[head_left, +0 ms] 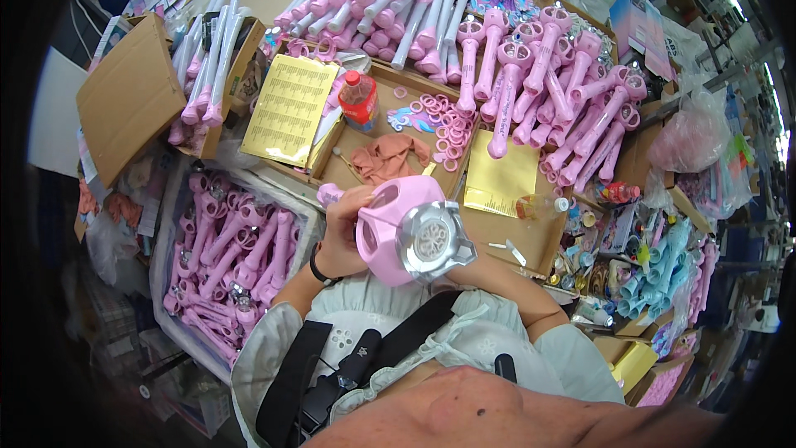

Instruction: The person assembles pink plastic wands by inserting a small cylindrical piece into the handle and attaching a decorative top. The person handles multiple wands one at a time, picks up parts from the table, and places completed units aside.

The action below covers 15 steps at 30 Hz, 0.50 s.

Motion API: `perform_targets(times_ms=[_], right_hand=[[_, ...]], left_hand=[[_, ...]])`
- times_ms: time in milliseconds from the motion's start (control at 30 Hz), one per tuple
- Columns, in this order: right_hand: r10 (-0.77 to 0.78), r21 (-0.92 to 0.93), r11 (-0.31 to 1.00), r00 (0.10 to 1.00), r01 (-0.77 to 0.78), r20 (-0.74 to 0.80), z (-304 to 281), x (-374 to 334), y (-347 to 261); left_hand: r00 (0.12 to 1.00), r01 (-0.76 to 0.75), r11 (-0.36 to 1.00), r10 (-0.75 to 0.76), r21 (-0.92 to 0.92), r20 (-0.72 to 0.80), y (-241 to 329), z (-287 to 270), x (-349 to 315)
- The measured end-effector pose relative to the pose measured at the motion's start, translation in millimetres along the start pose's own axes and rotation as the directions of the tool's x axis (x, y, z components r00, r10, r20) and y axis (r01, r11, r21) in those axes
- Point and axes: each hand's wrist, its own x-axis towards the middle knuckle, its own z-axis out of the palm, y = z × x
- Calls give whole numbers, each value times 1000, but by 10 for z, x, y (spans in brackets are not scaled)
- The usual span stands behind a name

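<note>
Close in front of me is a pink toy wand (pixel 388 253), its hollow rounded head fitted with a silver, flower-patterned end piece (pixel 433 240). My left hand (pixel 340 231) is closed around it on the left side, a dark band at the wrist. A pink knob (pixel 329 193) sticks out just above those fingers. From the right, my right forearm (pixel 510 286) reaches in behind the wand's head. That head hides my right hand, so its fingers and grip cannot be made out.
A plastic-lined crate (pixel 311 236) of pink wands stands at lower left. On the table are more pink wands (pixel 543 75), white-and-pink sticks (pixel 373 0), yellow label sheets (pixel 290 108), pink rings (pixel 450 129), an orange cloth (pixel 390 158), a red-labelled bottle (pixel 358 101) and a clear bottle (pixel 539 206).
</note>
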Motion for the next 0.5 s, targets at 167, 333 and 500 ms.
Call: perform_targets(times_ms=[167, 333, 500], right_hand=[[193, 637, 760, 981, -131, -28, 206, -3, 133], [242, 860, 242, 886, -450, 396, 145, -73, 113], [-23, 784, -98, 789, -612, 613, 44, -32, 242]], left_hand=[[975, 221, 951, -217, -215, 41, -91, 42, -103], [960, 278, 908, -256, -315, 110, -199, 2, -132], [955, 297, 894, -281, -336, 96, -189, 36, -43]])
